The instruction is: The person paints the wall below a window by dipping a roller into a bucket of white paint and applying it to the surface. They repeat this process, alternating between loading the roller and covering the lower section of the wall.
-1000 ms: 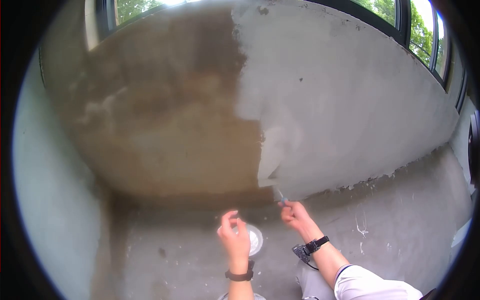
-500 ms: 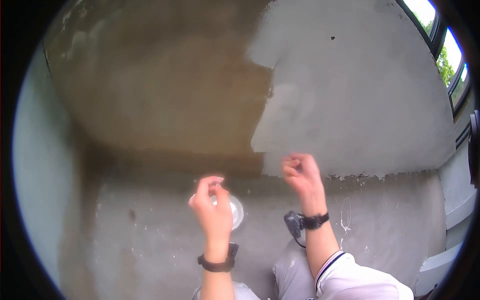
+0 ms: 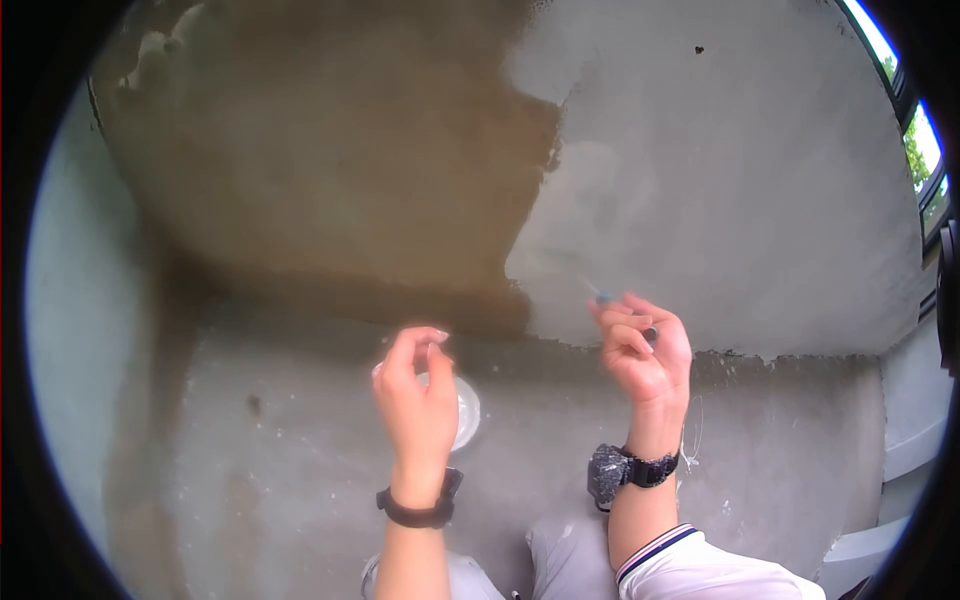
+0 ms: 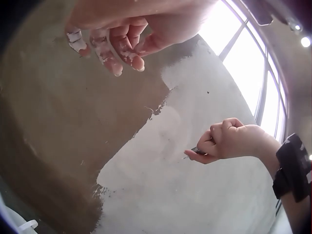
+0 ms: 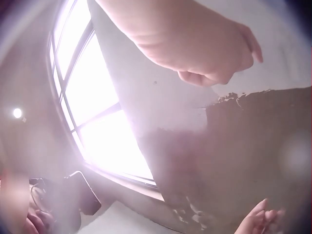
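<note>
My right hand (image 3: 647, 362) grips a putty knife (image 3: 604, 297) with a bluish collar and dark handle, close in front of the wall. Its thin blade is blurred against the pale coat (image 3: 720, 190). That smooth grey-white layer covers the wall's right part and ends in a ragged edge beside the brown wall surface (image 3: 350, 160). My left hand (image 3: 416, 400) hangs loosely curled and holds nothing. White putty is smeared over its fingers (image 4: 103, 51) in the left wrist view. Partly hidden behind this hand is a round white tub (image 3: 468, 412).
Grey concrete floor (image 3: 300, 470), dotted with white specks, meets the wall's foot. A pale side wall (image 3: 75, 280) stands at the left. Dark-framed windows (image 4: 248, 68) are on the right in the left wrist view.
The head view has tilted down, showing less window. My right hand has lifted the putty knife off the lower coat edge and turned, palm side now showing. The left hand stays loosely curled.
</note>
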`<state>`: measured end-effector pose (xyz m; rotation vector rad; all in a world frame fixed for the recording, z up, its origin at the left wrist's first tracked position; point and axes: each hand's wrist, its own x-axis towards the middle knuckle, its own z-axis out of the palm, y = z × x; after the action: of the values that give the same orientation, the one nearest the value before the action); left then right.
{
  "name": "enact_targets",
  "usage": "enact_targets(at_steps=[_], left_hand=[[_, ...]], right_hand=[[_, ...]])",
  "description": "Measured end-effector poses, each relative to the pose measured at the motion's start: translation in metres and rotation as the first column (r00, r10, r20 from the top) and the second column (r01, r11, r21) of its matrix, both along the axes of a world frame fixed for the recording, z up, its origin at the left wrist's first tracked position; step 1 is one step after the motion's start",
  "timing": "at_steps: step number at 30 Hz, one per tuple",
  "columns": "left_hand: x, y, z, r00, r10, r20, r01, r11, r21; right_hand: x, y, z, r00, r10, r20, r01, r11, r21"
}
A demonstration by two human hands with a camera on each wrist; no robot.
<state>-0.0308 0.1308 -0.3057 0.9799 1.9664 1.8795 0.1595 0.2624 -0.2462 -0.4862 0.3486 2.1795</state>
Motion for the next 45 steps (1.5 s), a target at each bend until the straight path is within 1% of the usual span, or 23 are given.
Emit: enact_targets(at_steps=[2, 4, 6, 7, 9, 12, 18, 20, 24, 26, 28, 30, 31, 32, 34, 35, 36, 38, 40, 42, 43, 44, 45], left_hand=[[0.0, 0.005, -0.005, 0.997, -0.025, -0.07, 0.023, 1.0, -0.02], [-0.002, 0.008, -0.016, 0.993, -0.037, -0.109, 0.034, 0.999, -0.026], [-0.002, 0.003, -0.019, 0.988, -0.044, -0.149, 0.04, 0.999, -0.027], [-0.004, 0.002, -0.019, 0.988, -0.041, -0.146, 0.04, 0.999, -0.011], [-0.005, 0.002, -0.017, 0.99, -0.039, -0.139, 0.04, 0.999, 0.005], [-0.011, 0.003, -0.011, 0.997, -0.006, -0.076, 0.01, 0.999, 0.052], [-0.017, 0.003, -0.007, 0.997, 0.063, -0.033, -0.06, 0.995, 0.076], [-0.02, 0.009, -0.004, 0.996, 0.089, -0.015, -0.088, 0.993, 0.081], [-0.013, 0.011, -0.003, 0.998, 0.054, 0.041, -0.056, 0.996, 0.073], [-0.001, 0.014, -0.011, 0.986, -0.078, 0.144, 0.092, 0.991, -0.094], [0.022, 0.02, -0.03, 0.97, -0.213, 0.114, 0.234, 0.945, -0.227], [0.039, 0.027, -0.05, 0.866, -0.347, 0.362, 0.426, 0.889, -0.168], [0.044, 0.033, -0.058, 0.815, -0.368, 0.447, 0.477, 0.865, -0.156], [0.047, 0.036, -0.063, 0.818, -0.369, 0.441, 0.474, 0.867, -0.156], [0.051, 0.041, -0.065, 0.62, -0.342, 0.706, 0.461, 0.887, 0.025], [0.054, 0.045, -0.069, 0.618, -0.308, 0.723, 0.405, 0.913, 0.043], [0.056, 0.047, -0.068, 0.619, -0.307, 0.723, 0.402, 0.915, 0.044], [0.058, 0.048, -0.065, 0.785, -0.189, 0.59, 0.281, 0.957, -0.067], [0.056, 0.046, -0.051, 0.798, -0.186, 0.573, 0.269, 0.961, -0.063], [0.061, 0.041, -0.044, 0.804, -0.182, 0.566, 0.257, 0.965, -0.056], [0.063, 0.041, -0.043, 0.934, -0.152, 0.322, 0.205, 0.969, -0.138], [0.064, 0.04, -0.038, 0.991, -0.122, 0.048, 0.129, 0.971, -0.201], [0.065, 0.034, -0.024, 0.988, -0.138, 0.066, 0.148, 0.975, -0.168]], right_hand=[[-0.001, 0.013, -0.032, 0.99, 0.136, 0.033, -0.138, 0.989, 0.059], [-0.014, 0.019, -0.065, 0.971, 0.2, 0.131, -0.202, 0.979, -0.003], [-0.027, 0.024, -0.103, 0.945, 0.229, 0.235, -0.2, 0.97, -0.139], [-0.03, 0.031, -0.127, 0.944, 0.23, 0.237, -0.202, 0.97, -0.137], [-0.03, 0.041, -0.163, 0.927, 0.19, 0.324, -0.112, 0.963, -0.244], [-0.017, 0.05, -0.167, 0.951, 0.187, 0.246, -0.147, 0.974, -0.171], [-0.02, -0.007, -0.03, 0.966, 0.245, 0.085, -0.242, 0.97, -0.038], [-0.02, -0.02, -0.005, 0.967, 0.245, 0.067, -0.251, 0.964, 0.091], [-0.029, -0.021, -0.01, 0.969, 0.243, 0.049, -0.245, 0.969, 0.032], [-0.044, -0.017, -0.043, 0.941, 0.286, 0.183, -0.294, 0.955, 0.022], [-0.058, -0.012, -0.086, 0.921, 0.287, 0.262, -0.3, 0.954, 0.009], [-0.068, -0.008, -0.121, 0.875, 0.263, 0.406, -0.296, 0.955, 0.019], [-0.069, -0.006, -0.133, 0.9, 0.262, 0.347, -0.282, 0.959, 0.007], [-0.067, -0.003, -0.142, 0.902, 0.262, 0.342, -0.283, 0.959, 0.013], [-0.066, -0.002, -0.143, 0.897, 0.18, 0.405, -0.239, 0.966, 0.1], [-0.067, -0.002, -0.144, 0.897, 0.183, 0.403, -0.243, 0.965, 0.101], [-0.07, -0.009, -0.134, 0.86, 0.146, 0.489, -0.251, 0.955, 0.157], [-0.074, -0.022, -0.114, 0.815, 0.102, 0.571, -0.264, 0.942, 0.208], [-0.076, -0.034, -0.099, 0.662, -0.036, 0.749, -0.369, 0.854, 0.367], [-0.072, -0.039, -0.094, 0.649, -0.059, 0.759, -0.389, 0.831, 0.397], [-0.069, -0.04, -0.089, 0.662, -0.062, 0.746, -0.392, 0.82, 0.417], [-0.067, -0.042, -0.081, 0.678, -0.065, 0.732, -0.396, 0.807, 0.438], [-0.067, -0.047, -0.067, 0.688, -0.072, 0.722, -0.395, 0.798, 0.456]])
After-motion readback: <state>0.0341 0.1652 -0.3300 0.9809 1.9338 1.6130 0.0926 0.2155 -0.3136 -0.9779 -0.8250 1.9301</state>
